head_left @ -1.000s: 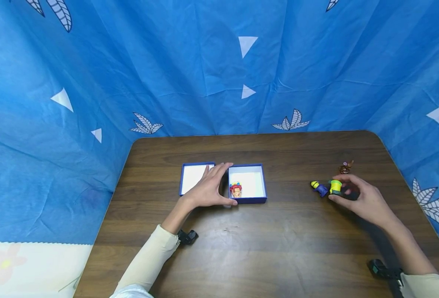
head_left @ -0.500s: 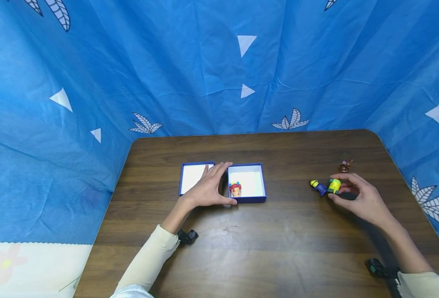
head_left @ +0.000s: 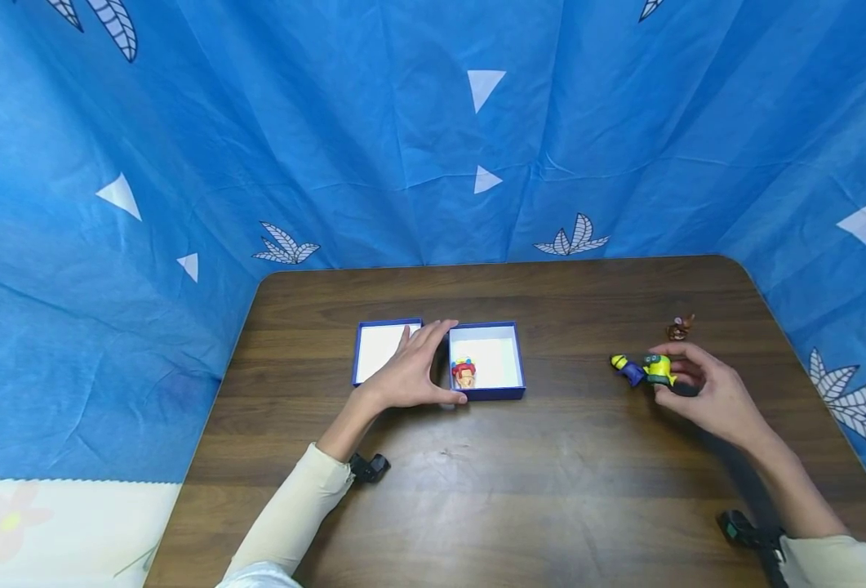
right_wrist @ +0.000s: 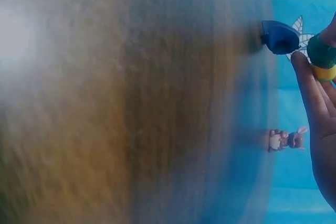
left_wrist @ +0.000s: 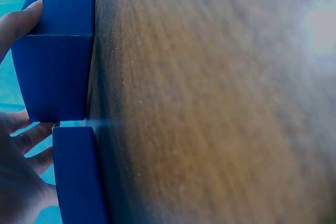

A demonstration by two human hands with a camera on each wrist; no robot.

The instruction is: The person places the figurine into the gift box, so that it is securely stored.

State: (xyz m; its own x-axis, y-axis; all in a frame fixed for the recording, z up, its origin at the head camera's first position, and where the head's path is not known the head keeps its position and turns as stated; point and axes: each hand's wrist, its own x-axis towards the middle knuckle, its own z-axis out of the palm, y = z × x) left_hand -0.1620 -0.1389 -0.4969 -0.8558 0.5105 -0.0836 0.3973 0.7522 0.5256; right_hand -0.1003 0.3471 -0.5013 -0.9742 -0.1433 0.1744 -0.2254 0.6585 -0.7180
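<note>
1. Because the right grip (head_left: 708, 396) pinches the green figure (head_left: 657, 370) between thumb and fingers, a slight twist could let it slip; whether it is off the bench (head_left: 565, 474) I cannot tell.
2. The blue figure (head_left: 629, 371) lies just beside the green figure, so a low leftward sweep would likely knock or drag it along.
3. The brown figure (head_left: 679, 327) stands on the bench near the right grip, on the far side; a careless outward swing could tip it.
4. The left grip (head_left: 409, 377) is spread wide to hold the box (head_left: 495, 394), thumb on the near wall, fingers about the left side and far corner. Too hard a squeeze might bow the walls; too light a hold might let it slide if bumped.
5. The lid (head_left: 377, 355) lies just left of the box, partly hidden by the left grip; a shift of that wrist could nudge it.
6. The red figure (head_left: 464, 373) is in the box's near left corner; anything dropped there could jam against it.
</note>
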